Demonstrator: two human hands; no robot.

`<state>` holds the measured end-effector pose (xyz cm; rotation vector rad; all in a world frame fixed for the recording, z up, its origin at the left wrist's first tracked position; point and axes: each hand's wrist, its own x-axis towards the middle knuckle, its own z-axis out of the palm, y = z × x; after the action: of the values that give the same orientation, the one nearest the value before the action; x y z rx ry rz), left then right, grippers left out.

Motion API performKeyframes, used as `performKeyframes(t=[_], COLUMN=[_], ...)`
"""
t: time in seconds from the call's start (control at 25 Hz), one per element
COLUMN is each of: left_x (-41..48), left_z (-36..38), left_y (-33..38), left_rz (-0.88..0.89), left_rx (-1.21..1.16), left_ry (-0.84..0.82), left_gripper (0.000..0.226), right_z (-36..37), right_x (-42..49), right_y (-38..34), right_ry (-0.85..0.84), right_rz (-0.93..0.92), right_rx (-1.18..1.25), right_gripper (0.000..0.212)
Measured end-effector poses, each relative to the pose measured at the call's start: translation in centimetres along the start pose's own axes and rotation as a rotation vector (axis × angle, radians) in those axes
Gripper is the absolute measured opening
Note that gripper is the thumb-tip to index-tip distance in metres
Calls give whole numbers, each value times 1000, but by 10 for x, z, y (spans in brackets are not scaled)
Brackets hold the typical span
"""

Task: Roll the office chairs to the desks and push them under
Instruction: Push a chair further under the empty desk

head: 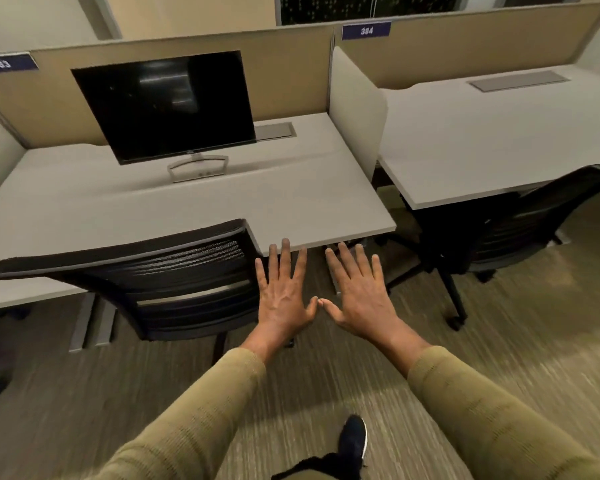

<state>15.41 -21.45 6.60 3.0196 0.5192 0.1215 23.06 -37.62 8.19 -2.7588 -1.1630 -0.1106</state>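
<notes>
A black mesh-backed office chair (160, 271) stands tucked against the front edge of the left grey desk (84, 209). A second black chair (506, 230) sits partly under the right desk (499, 140), its seat hidden and its wheeled base sticking out. My left hand (283, 296) and my right hand (359, 296) are stretched out flat with fingers spread, thumbs almost touching, just right of the left chair's back. Both hands hold nothing and touch neither chair.
A dark monitor (167, 105) stands on the left desk. Tan partition panels (291, 71) run behind both desks, with a white divider (355, 109) between them. Striped carpet (499, 323) covers the floor. My dark shoe (354, 441) shows at the bottom.
</notes>
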Motion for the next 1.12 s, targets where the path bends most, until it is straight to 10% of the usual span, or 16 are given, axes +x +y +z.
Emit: performKeyframes(t=[0.68, 1.12], left_x=[190, 237], left_z=[37, 51], left_y=[274, 486], left_rz=[192, 1], left_rx=[-71, -289], left_ry=[-72, -39], left_gripper=[116, 109], right_z=[-58, -165], right_x=[22, -10], right_y=[304, 502], right_ry=[-42, 212], right_rz=[193, -78], right_rx=[11, 18], right_gripper=[96, 89])
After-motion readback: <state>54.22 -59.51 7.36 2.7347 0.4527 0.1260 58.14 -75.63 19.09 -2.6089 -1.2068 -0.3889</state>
